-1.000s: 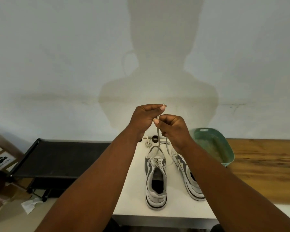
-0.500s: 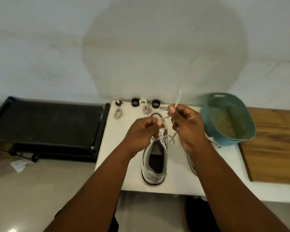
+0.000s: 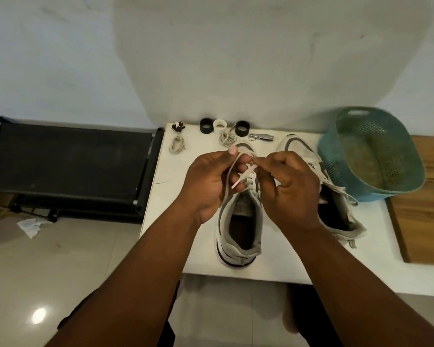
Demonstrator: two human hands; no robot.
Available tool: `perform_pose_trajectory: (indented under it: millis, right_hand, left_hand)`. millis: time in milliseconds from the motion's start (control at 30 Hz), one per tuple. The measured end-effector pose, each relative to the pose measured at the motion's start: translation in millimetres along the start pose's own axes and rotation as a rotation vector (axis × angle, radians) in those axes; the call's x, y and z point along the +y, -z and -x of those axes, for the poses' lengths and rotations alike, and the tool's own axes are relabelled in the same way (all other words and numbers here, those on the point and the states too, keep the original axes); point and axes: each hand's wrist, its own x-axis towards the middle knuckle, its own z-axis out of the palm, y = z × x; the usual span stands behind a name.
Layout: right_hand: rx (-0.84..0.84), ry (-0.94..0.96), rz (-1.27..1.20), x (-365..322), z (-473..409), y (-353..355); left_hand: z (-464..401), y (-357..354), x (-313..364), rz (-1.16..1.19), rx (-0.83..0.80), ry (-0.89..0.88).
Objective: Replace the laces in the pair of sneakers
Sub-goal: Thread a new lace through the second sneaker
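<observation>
White table (image 3: pixel 161 196): basket (image 3: pixel 371 156) beside sneakers (image 3: pixel 241 221); hands pinch lace (image 3: pixel 227 181).

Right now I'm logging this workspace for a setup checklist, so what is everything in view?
sneakers: two, white and grey, on the white table, side by side
lace: one, pale, running up from the left sneaker
rings: three, two black and one white, table's far edge
coiled laces: two, beige, near the rings
pocket tool: one, silver, beside the rings
basket: one, teal, table's right end
wooden surface: one, brown, right of the table
mesh rack: one, black, left of the table
hands: left hand and right hand, both pinching the lace
</observation>
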Motion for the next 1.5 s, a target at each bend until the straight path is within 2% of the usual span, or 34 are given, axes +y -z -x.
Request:
perform_pose_trajectory:
  millis: [200,433,500,533,600,633,667,700,733,767,867,900,967,1067,1133,1200,1267,1300,1400,1500]
  right_hand:
    - [-0.013,0.031,0.018,-1,1,-3]
    - [-0.053,-0.004,-0.065,3,1,-5]
    - [-0.056,-0.172,-0.279,1,0,-9]
    - [-0.046,-0.345,-0.494,1,-2,-9]
    - [-0.013,-0.714,-1.083,1,-11,-3]
    - [-0.019,-0.829,-1.332,2,-14,1]
    - [-0.043,-0.887,-1.467,5,-17,5]
    - [-0.091,-0.904,-1.459,9,-19,10]
    - [-0.158,-0.871,-1.320,12,-22,14]
    - [-0.254,-0.783,-1.066,17,-24,17]
    - [-0.640,-0.315,-0.127,34,-26,21]
    - [-0.760,-0.248,0.100,39,-25,21]
    - [-0.861,-0.255,0.352,45,-18,21]
    - [-0.855,-0.298,0.487,40,-8,17]
    - [-0.869,-0.295,0.485,35,-6,15]
    - [-0.820,-0.265,0.424,31,-7,17]
    - [-0.749,-0.280,0.303,27,-11,22]
    - [-0.757,-0.329,0.223,25,-14,25]
    - [-0.940,-0.543,-0.034,21,-13,26]
    - [-0.951,-0.547,-0.089,22,-7,20]
  left_hand:
    - [4,3,-4,-0.127,-0.041,0.063]
    - [6,2,-11,-0.225,0.094,-0.023]
    - [1,4,-14,-0.132,0.138,-0.089]
    - [-2,6,-14,0.018,0.140,-0.105]
    - [-8,18,-8,0.414,0.051,-0.082]
    - [-8,25,-4,0.549,-0.010,-0.064]
    - [-9,34,0,0.602,-0.058,-0.046]
    - [-9,41,5,0.562,-0.074,-0.034]
    - [-9,47,10,0.439,-0.058,-0.044]
    - [-9,53,15,0.195,-0.006,-0.085]
    - [-11,71,21,-0.988,0.102,-0.218]
    - [-14,81,20,-1.254,0.097,-0.140]
    - [-15,98,16,-1.491,0.138,0.119]
    - [-20,113,7,-1.605,0.154,0.246]
    - [-19,106,-1,-1.620,0.074,0.232]
    - [-17,92,-9,-1.635,-0.017,0.130]
    - [-14,79,-14,-1.498,-0.093,0.008]
    - [-12,74,-16,-1.374,-0.103,0.004]
    - [-9,66,-21,-1.143,-0.107,0.089]
    - [-7,64,-25,-1.076,-0.139,0.119]
